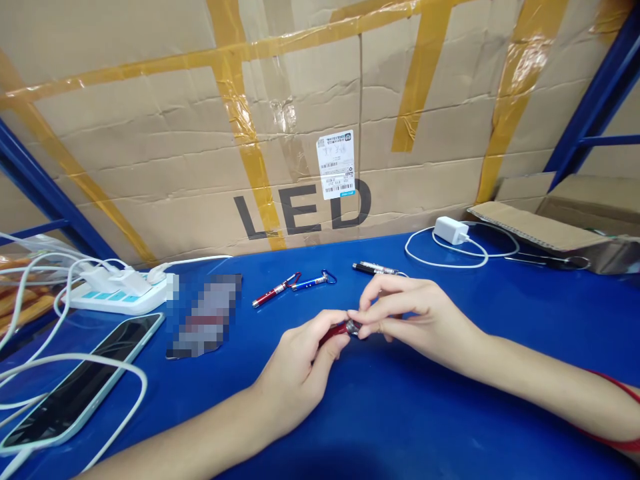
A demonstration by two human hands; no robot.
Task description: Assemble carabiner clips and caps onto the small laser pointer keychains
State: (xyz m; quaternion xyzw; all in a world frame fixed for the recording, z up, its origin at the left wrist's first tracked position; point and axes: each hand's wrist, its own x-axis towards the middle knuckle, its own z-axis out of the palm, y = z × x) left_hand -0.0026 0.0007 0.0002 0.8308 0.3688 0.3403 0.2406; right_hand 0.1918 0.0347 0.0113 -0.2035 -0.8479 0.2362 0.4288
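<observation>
My left hand (297, 360) is closed around a small red penlight (335, 331), most of it hidden by the fingers. My right hand (425, 313) pinches the dark, silvery end of that penlight; the fingertips cover any small part there. Both hands meet just above the blue tabletop. Beyond them lie a second red penlight (270, 295) and a blue penlight (309, 283), each with a clip at one end. Just behind my right hand's fingers is a black penlight (373, 268), partly hidden.
A phone (85, 380) and a white power strip (145, 300) with looping cables occupy the left, beside a pixelated item (207, 317). A white charger (451, 231) with its cord and an open cardboard box (550, 230) sit back right. A large taped carton (425, 180) stands behind.
</observation>
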